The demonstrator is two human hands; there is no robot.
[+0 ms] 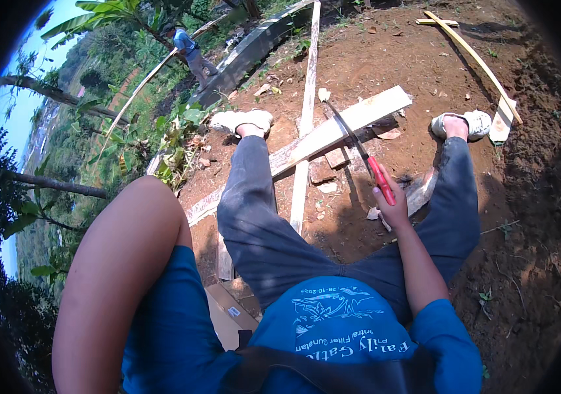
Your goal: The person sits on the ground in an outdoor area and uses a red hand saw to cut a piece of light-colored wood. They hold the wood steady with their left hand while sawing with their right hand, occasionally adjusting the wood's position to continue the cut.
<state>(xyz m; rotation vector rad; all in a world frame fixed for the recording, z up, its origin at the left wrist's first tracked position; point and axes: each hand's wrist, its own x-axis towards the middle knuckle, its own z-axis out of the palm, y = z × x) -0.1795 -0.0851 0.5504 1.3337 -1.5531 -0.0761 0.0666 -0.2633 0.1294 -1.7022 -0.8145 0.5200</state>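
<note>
I see the right hand (393,209) closed around the red handle of a long, dark-bladed tool (381,180); from here I cannot tell whether it is a saw or a knife. The blade points away from that hand, slanting forward and left, and passes over the wide pale board (306,146). I cannot make out whether it touches the wood. The board lies on the ground ahead and to the left of the right hand, slanting between the two shoes (244,121) and crossing a narrow plank (310,72). Bricks (337,158) sit just beside it. My view shows only the bent left arm, so I cannot tell what the left hand is doing. Beyond, a person (187,49) wears a blue shirt.
</note>
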